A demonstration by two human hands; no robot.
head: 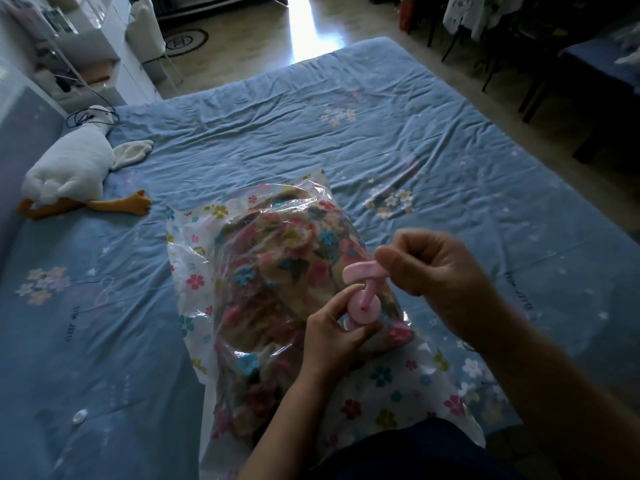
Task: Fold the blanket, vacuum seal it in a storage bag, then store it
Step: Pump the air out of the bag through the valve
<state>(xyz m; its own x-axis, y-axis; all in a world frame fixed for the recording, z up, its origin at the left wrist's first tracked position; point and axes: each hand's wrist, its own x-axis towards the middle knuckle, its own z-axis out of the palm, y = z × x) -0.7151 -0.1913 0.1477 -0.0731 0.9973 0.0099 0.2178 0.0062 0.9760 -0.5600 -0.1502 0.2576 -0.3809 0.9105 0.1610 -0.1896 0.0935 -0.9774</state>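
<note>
1. The blanket (277, 271) lies folded inside the bag (381, 382), in the middle of the bed (346, 116), just in front of the person.
2. The blanket looks soft and rather light. The bag is thin, slippery plastic and probably tears easily, so I think it is better to take hold of it at the flat edges, not at the film over the blanket.
3. A pink pump (363, 299) stands on the bag, on its near part, probably over the valve; the valve itself is hidden.
4. The left hand (332, 334) grips the pump body low, fingers curled around it and touching the bag.
5. The right hand (426, 261) pinches the pump handle from above, apart from the bag.
6. A toy goose (69, 168) lies far to the left on the bed.
</note>
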